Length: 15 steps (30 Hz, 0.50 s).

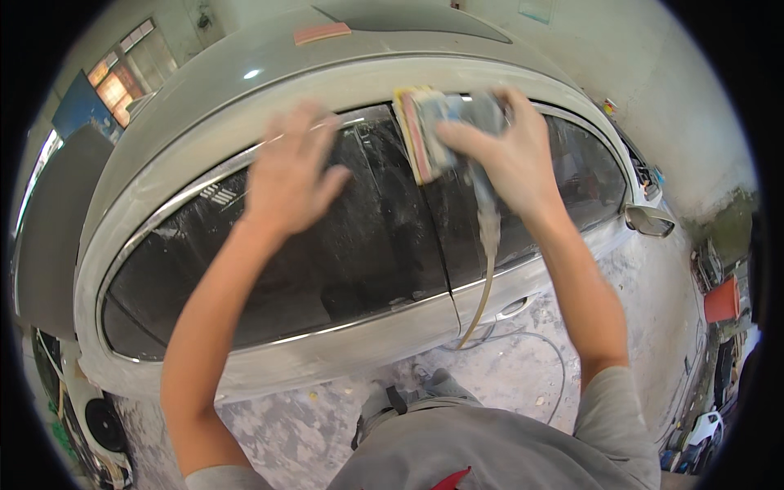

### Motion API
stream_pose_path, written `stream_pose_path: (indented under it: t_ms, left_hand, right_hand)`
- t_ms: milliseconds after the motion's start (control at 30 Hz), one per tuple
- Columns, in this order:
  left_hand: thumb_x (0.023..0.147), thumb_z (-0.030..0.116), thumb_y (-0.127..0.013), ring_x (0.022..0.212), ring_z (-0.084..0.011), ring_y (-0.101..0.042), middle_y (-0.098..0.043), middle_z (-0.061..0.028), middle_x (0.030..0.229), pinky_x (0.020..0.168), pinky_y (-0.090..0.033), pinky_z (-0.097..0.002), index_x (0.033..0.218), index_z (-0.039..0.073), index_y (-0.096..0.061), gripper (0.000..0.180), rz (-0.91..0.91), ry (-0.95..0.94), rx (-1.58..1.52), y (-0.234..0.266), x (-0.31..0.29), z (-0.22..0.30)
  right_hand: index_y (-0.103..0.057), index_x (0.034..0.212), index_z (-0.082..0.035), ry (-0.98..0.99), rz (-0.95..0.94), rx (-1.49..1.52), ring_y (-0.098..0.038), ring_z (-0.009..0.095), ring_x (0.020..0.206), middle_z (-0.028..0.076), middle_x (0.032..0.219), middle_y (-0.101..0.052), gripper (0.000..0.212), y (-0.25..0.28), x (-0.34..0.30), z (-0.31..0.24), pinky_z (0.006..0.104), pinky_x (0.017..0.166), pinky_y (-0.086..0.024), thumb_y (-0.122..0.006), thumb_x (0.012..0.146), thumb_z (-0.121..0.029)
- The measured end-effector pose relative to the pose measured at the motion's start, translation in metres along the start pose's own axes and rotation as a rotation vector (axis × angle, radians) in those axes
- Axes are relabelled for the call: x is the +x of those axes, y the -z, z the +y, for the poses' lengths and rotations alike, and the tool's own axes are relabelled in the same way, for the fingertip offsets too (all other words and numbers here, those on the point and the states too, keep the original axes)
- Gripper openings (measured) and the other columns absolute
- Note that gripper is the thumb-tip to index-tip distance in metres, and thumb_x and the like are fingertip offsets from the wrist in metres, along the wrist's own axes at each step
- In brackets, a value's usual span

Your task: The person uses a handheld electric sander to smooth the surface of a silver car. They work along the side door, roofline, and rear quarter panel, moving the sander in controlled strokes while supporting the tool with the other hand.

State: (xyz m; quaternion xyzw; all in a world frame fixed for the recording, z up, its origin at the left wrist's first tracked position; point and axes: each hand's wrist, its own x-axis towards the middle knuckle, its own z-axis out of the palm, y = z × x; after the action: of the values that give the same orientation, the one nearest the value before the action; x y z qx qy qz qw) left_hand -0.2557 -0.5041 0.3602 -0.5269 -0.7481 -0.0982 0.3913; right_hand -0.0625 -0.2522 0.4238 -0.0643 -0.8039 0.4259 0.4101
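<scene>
My right hand (510,155) is wrapped round a power sander (478,114), held on its side above the upper window edge of a dusty grey car (327,86). The sander's layered pad (418,135) faces left, and a pale hose (487,269) hangs down from its body. Over the rear side window (351,245) my left hand (290,175) is spread out, fingers apart and a little blurred. Its fingertips reach the chrome trim near the roof rail; whether they touch it I cannot tell. It holds nothing.
A pink sanding block (322,33) lies on the car roof. The side mirror (649,220) juts out at the right. Along the dusty floor (278,429) a thin hose (559,359) curves. A red bucket (722,300) stands by the right wall, and a dark panel (65,229) at the left.
</scene>
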Motion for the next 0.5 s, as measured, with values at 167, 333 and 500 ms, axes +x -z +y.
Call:
stream_pose_path:
  t_ms: [167, 333, 500]
  left_hand:
    - [0.108, 0.047, -0.063, 0.146, -0.0402, -0.053, -0.064, -0.0210, 0.150, 0.124, -0.037, -0.0512, 0.147, 0.002, -0.064, 0.060, 0.003, 0.331, 0.215, 0.051, -0.045, -0.141]
    - [0.110, 0.035, -0.063, 0.129, -0.0395, -0.062, -0.067, -0.0217, 0.137, 0.113, -0.046, -0.0461, 0.143, 0.006, -0.071, 0.045, 0.038, 0.527, 0.169, 0.113, -0.156, -0.237]
    - [0.110, 0.037, -0.066, 0.121, -0.0361, -0.063, -0.067, -0.0188, 0.126, 0.105, -0.049, -0.0440, 0.136, 0.002, -0.075, 0.044, 0.094, 0.526, 0.073, 0.132, -0.200, -0.278]
  right_hand:
    - [-0.068, 0.125, 0.009, 0.130, -0.024, -0.478, -0.074, 0.029, 0.103, 0.021, 0.112, -0.076, 0.076, -0.043, 0.104, -0.008, 0.0383, 0.094, -0.057, -0.091, 0.076, -0.044]
    - [-0.070, 0.125, 0.008, 0.069, -0.091, -0.888, -0.075, 0.032, 0.099, 0.023, 0.110, -0.077, 0.079, -0.075, 0.145, -0.026, 0.0406, 0.089, -0.058, -0.084, 0.079, -0.055]
    - [-0.078, 0.107, 0.005, 0.009, -0.290, -0.908, -0.073, 0.028, 0.082, 0.019, 0.091, -0.076, 0.063, -0.160, 0.122, -0.096, 0.0414, 0.076, -0.060, -0.082, 0.081, -0.052]
